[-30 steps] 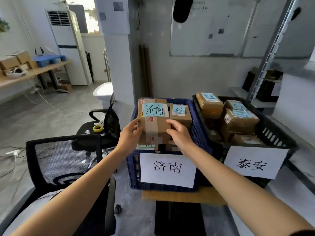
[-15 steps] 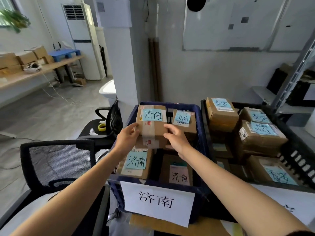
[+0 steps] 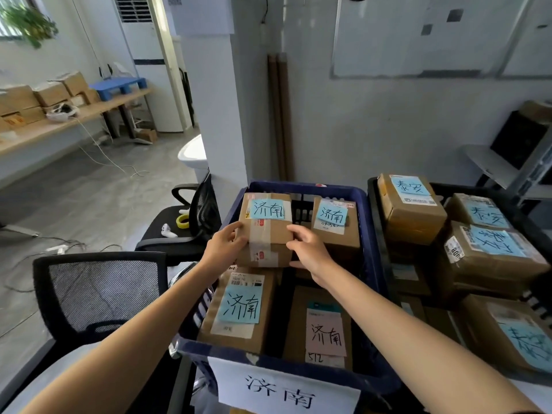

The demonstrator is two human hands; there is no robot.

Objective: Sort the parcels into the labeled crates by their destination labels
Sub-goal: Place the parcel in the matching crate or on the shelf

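Observation:
A cardboard parcel [image 3: 268, 231] with a blue 济南 note sits at the back left inside the blue crate [image 3: 370, 222], which carries a white 济南 sign. My left hand [image 3: 224, 246] grips the parcel's left side and my right hand [image 3: 307, 249] grips its right side. Three other 济南 parcels lie in this crate: one at the back right [image 3: 336, 225], one at the front left [image 3: 239, 309], one at the front right [image 3: 324, 330]. The black crate [image 3: 373, 210] to the right holds several parcels with blue 泰安 notes [image 3: 410, 204].
A black mesh office chair [image 3: 98, 294] stands close at the left. A second chair [image 3: 185, 228] behind it carries a roll of tape. A white pillar [image 3: 221, 115] rises behind the crates. A long desk with boxes [image 3: 50, 97] runs along the far left wall.
The view has moved closer and tilted down over the blue crate. Both hands have carried the parcel down and back, to the crate's back left, beside the other back parcel.

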